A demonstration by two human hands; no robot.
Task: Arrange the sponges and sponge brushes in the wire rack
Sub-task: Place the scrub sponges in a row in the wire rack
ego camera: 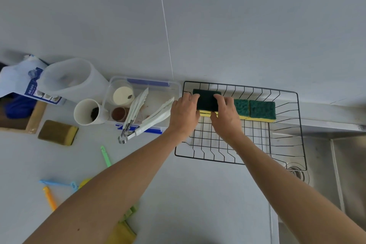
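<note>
A black wire rack sits on the counter, partly over the sink. Along its far side lie green-and-yellow sponges: one at the right, one in the middle, and a dark green one at the left. My left hand and my right hand both grip the dark green sponge from its two ends. A worn brown-yellow sponge lies on the counter far left. Coloured sponge brush handles, green, blue and orange, lie near my left forearm, which hides part of them.
A clear plastic box with white tongs and small cups stands left of the rack. A white cup, a translucent jug and a bag are further left. The steel sink with its drain lies at the right.
</note>
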